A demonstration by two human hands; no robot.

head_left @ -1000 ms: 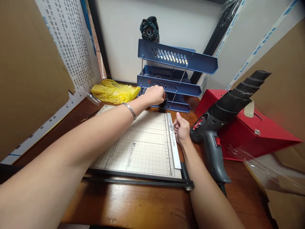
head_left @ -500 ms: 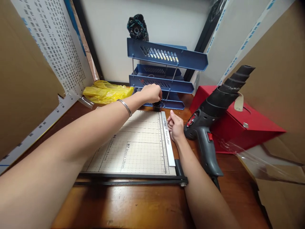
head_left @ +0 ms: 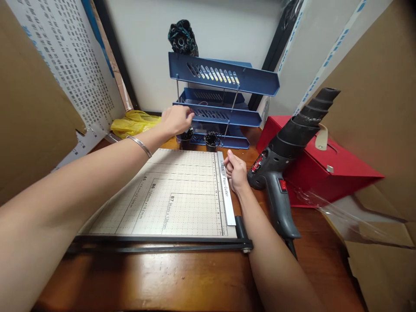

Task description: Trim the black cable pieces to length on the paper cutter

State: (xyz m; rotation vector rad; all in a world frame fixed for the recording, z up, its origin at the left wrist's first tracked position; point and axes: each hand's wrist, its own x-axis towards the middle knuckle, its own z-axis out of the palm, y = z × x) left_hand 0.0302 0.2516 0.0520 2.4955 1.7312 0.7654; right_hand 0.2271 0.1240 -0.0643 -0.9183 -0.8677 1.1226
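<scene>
My left hand [head_left: 176,119] reaches far across the paper cutter [head_left: 169,195], its fingers curled down on a small black cup of dark bits [head_left: 186,137] at the foot of the blue three-tier letter tray [head_left: 224,77]. A second, similar black cup [head_left: 212,139] stands just to its right, free of the hand. A silver bangle sits on my left wrist. My right hand [head_left: 235,171] rests on the wooden desk against the cutter's white ruler edge [head_left: 226,195], its fingers folded in with nothing in them.
A grey heat gun [head_left: 286,151] lies just right of my right hand, leaning on a red box [head_left: 338,173]. A yellow plastic bag [head_left: 131,123] lies at the back left. Cardboard sheets wall both sides. The cutter's black blade arm [head_left: 159,247] runs along the near edge.
My left hand has moved left from the right-hand cup spot to the left end of the tray foot, and two black cups now show instead of one. My right hand has barely shifted.
</scene>
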